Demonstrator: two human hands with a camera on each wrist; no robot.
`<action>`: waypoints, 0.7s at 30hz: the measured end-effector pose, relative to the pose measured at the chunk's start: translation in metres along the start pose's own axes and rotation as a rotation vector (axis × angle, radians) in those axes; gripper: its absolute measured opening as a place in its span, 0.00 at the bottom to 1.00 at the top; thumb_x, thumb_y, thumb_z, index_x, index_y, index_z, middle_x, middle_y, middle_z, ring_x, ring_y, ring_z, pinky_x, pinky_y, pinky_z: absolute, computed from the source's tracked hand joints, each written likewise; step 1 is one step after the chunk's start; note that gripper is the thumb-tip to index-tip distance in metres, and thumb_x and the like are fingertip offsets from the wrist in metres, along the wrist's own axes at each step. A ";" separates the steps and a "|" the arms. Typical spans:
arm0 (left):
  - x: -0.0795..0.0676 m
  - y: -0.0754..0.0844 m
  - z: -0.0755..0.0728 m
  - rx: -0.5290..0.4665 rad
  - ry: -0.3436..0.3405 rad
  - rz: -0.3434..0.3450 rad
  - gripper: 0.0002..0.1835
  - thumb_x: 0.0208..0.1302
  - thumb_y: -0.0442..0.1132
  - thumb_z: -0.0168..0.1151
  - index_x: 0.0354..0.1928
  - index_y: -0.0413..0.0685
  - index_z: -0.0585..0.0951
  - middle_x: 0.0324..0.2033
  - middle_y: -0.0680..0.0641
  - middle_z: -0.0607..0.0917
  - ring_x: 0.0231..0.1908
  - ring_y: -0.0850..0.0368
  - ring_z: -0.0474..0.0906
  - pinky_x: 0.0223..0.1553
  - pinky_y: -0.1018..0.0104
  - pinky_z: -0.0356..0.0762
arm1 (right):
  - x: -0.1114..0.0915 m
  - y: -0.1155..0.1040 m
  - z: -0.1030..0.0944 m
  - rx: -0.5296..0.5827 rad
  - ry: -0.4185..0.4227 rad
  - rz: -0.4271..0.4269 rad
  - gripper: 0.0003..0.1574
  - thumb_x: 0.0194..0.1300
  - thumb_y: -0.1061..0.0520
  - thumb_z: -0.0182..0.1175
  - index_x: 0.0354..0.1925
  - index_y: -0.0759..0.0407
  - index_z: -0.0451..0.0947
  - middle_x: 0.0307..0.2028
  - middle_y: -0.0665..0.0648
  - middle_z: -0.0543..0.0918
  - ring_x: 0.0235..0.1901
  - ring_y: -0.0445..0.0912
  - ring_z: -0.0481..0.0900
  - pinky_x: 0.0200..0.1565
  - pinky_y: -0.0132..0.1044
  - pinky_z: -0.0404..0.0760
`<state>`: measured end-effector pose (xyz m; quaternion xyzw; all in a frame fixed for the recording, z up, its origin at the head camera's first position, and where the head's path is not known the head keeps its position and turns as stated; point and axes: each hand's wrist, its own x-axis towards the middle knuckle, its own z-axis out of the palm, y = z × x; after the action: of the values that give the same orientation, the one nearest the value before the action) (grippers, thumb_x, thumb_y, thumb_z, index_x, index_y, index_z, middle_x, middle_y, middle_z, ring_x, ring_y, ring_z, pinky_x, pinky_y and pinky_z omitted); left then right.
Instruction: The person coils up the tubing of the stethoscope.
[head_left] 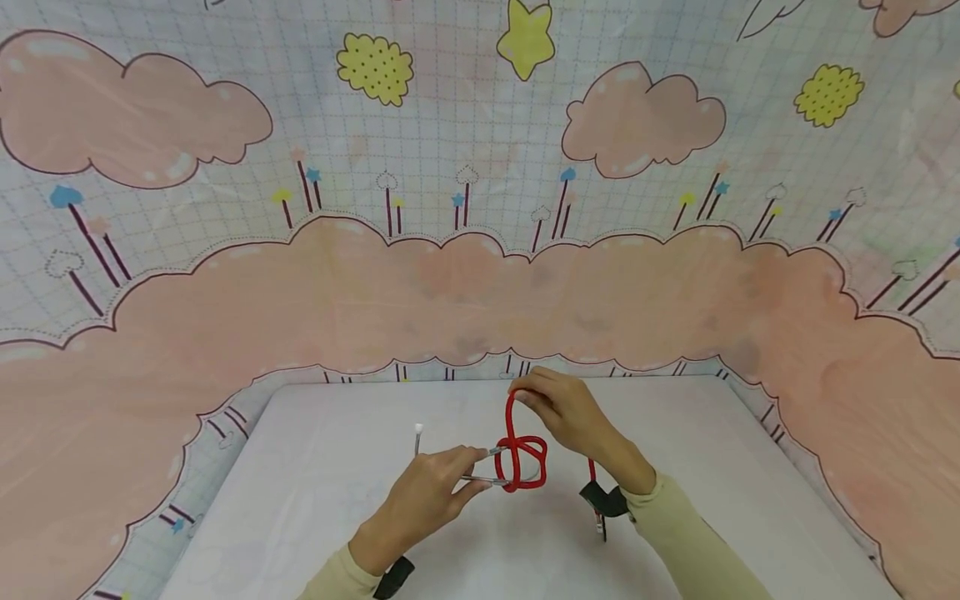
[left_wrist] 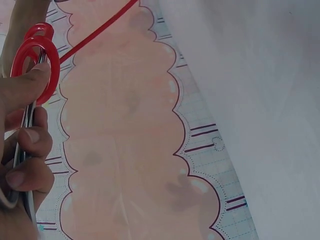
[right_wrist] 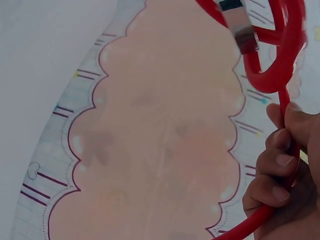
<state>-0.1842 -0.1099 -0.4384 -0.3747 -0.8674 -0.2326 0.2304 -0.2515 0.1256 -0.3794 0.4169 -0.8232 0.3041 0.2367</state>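
Note:
A red cord [head_left: 531, 483] is looped into a loose knot between the hands, above the white tabletop. The left hand [head_left: 433, 485] pinches thin silver-grey strands [left_wrist: 25, 145] that run to the red loops; a thumb lies against the red loop [left_wrist: 54, 75] in the left wrist view. Whether the strands are one cord cannot be made out. The right hand [head_left: 566, 412] grips the upright stretch of red cord above the knot, fingers curled round it in the right wrist view. A shiny flat metal piece [right_wrist: 240, 27] shows beside the red loops there.
A grey stem with a white tip [head_left: 418, 428] sticks up behind the left hand. Below the right wrist hangs a red length with a silver and dark end [head_left: 601, 525]. Beneath lies the white tabletop [head_left: 315, 467]; a printed cloth [head_left: 450, 300] with clouds covers the wall behind.

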 end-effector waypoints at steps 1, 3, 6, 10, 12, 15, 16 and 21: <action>0.000 0.000 0.000 -0.005 -0.001 0.007 0.21 0.53 0.41 0.75 0.48 0.45 0.79 0.39 0.50 0.90 0.32 0.62 0.88 0.37 0.73 0.83 | 0.001 0.000 0.001 0.001 -0.007 0.006 0.15 0.71 0.48 0.55 0.43 0.56 0.82 0.30 0.48 0.79 0.28 0.36 0.71 0.31 0.26 0.75; 0.000 0.001 0.000 -0.011 -0.001 0.024 0.21 0.54 0.41 0.75 0.48 0.45 0.79 0.40 0.50 0.90 0.32 0.63 0.88 0.37 0.73 0.83 | 0.002 0.000 0.003 0.008 -0.025 0.017 0.11 0.69 0.51 0.59 0.42 0.55 0.82 0.30 0.48 0.80 0.28 0.36 0.71 0.32 0.26 0.76; 0.001 0.003 0.000 -0.020 0.006 0.057 0.20 0.54 0.41 0.75 0.47 0.45 0.79 0.39 0.51 0.90 0.32 0.64 0.88 0.38 0.74 0.82 | 0.003 0.000 0.005 0.031 -0.056 0.033 0.06 0.66 0.57 0.62 0.41 0.56 0.83 0.30 0.50 0.81 0.28 0.36 0.71 0.31 0.27 0.75; 0.001 0.003 0.001 -0.020 0.031 0.085 0.20 0.54 0.42 0.74 0.47 0.46 0.79 0.39 0.51 0.89 0.31 0.65 0.87 0.37 0.76 0.82 | 0.004 0.003 0.009 0.066 -0.077 0.047 0.06 0.66 0.59 0.63 0.41 0.58 0.83 0.29 0.51 0.82 0.27 0.36 0.70 0.31 0.27 0.74; 0.001 0.003 0.000 -0.018 0.056 0.099 0.20 0.54 0.41 0.75 0.47 0.46 0.80 0.38 0.52 0.89 0.31 0.66 0.87 0.36 0.77 0.82 | 0.004 0.006 0.011 0.091 -0.089 0.059 0.06 0.66 0.59 0.62 0.41 0.58 0.83 0.30 0.52 0.82 0.27 0.37 0.70 0.31 0.27 0.74; 0.000 0.001 0.000 -0.031 0.098 0.115 0.20 0.53 0.41 0.75 0.47 0.45 0.81 0.35 0.53 0.89 0.29 0.67 0.85 0.34 0.80 0.80 | 0.001 0.010 0.015 0.132 -0.116 0.102 0.06 0.67 0.58 0.61 0.41 0.56 0.83 0.32 0.51 0.83 0.29 0.37 0.71 0.32 0.28 0.75; 0.000 0.000 0.000 -0.042 0.113 0.112 0.20 0.53 0.40 0.75 0.47 0.44 0.81 0.33 0.53 0.88 0.28 0.67 0.84 0.33 0.81 0.78 | 0.000 0.011 0.016 0.149 -0.128 0.124 0.06 0.67 0.58 0.61 0.41 0.56 0.84 0.32 0.51 0.84 0.29 0.37 0.71 0.33 0.28 0.76; -0.002 -0.004 -0.003 -0.115 0.194 0.022 0.22 0.48 0.38 0.78 0.47 0.42 0.82 0.25 0.54 0.81 0.23 0.70 0.71 0.27 0.87 0.69 | -0.007 0.016 0.024 0.209 -0.170 0.262 0.09 0.69 0.56 0.60 0.44 0.56 0.84 0.35 0.51 0.86 0.33 0.40 0.75 0.38 0.29 0.79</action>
<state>-0.1855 -0.1149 -0.4383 -0.3726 -0.8221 -0.3146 0.2940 -0.2646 0.1205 -0.4058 0.3528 -0.8515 0.3796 0.0800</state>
